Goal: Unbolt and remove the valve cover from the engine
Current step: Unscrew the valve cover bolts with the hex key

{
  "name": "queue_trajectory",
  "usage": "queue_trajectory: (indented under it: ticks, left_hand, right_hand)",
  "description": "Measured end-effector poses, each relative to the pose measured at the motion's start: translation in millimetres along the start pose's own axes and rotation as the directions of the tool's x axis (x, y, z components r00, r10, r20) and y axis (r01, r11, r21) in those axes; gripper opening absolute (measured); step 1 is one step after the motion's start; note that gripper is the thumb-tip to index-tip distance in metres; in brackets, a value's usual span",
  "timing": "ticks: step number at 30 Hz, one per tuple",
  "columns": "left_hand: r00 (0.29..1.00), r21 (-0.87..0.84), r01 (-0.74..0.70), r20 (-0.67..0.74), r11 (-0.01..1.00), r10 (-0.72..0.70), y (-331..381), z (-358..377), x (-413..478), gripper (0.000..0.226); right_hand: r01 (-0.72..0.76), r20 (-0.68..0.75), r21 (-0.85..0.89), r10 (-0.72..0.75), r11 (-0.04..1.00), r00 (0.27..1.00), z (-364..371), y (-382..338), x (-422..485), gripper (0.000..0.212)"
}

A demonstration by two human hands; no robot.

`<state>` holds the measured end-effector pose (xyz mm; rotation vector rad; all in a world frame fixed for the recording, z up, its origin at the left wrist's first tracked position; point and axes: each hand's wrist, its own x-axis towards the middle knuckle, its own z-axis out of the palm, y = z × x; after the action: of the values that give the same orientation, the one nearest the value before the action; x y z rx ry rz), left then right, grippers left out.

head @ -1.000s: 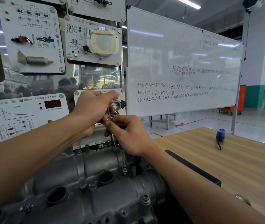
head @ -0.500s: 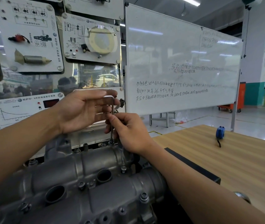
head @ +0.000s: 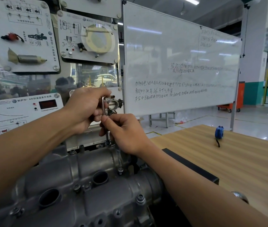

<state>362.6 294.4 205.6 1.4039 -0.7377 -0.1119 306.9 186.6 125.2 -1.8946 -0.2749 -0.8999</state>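
The valve cover (head: 84,169), a grey cast piece with round wells along its middle, lies at the lower left of the view, beside the wooden bench (head: 228,169), and looks fully seated. An L-shaped key (head: 103,105) stands roughly upright over the cover's far edge, with its lower tip down at a far-edge bolt (head: 108,143). Whether the tip sits fully in the bolt head is too small to tell. The left hand (head: 85,108) has its fingers curled round the top bend of the key. The right hand (head: 125,133) pinches the shaft lower down between thumb and fingertips, steadying it. The step in hand appears to be unscrewing this far-edge bolt. The unbolting seems far from finished, since other fasteners, among them a middle bolt (head: 120,169) and a near bolt (head: 140,197), sit in the cover. The next move likely calls for the left hand to swing the key's short arm while the right hand holds the shaft square to the bolt head, so the tip does not slip and round it. After that, the loosened bolt would need lifting out before the key goes to the next one. A blue tape measure (head: 219,129) lies well apart on the bench, and a whiteboard (head: 179,54) stands behind.
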Motion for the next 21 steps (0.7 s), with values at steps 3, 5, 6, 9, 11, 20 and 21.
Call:
queue_trajectory:
  ticks: [3,5,6,9,11,20,21]
  left_hand:
    - [0.993,-0.125,0.091,0.091,0.988,-0.080,2,-5,-1,0.020]
    - [0.972,-0.191,0.132,0.218,0.973,-0.089,1,-12,-1,0.026]
    - [0.953,-0.205,0.147,0.290,0.968,-0.083,1,-17,-1,0.028]
    - [0.892,-0.207,0.174,0.447,0.963,-0.065,0,-28,0,0.033]
    - [0.869,-0.193,0.176,0.491,0.965,-0.060,1,-31,1,0.033]
    - [0.996,0.062,0.002,0.089,0.998,-0.007,0,0,-5,0.026]
    - [0.999,0.058,0.019,0.045,0.998,-0.022,1,2,-5,0.023]
  right_hand:
    - [-0.003,-0.013,0.013,0.004,1.000,1.000,0,0,0,0.040]
    - [-0.012,-0.026,0.026,0.013,1.000,1.000,0,0,1,0.041]
    - [-0.019,-0.029,0.039,0.020,0.999,0.999,0,0,1,0.041]
    - [-0.029,-0.033,0.068,0.031,0.997,0.999,0,-1,1,0.041]
    - [-0.034,-0.038,0.072,0.037,0.997,0.999,1,-1,1,0.042]
    - [-0.038,-0.005,0.036,0.038,0.999,0.999,1,-1,0,0.043]
    - [-0.033,-0.002,0.032,0.033,0.999,0.999,1,-2,0,0.042]
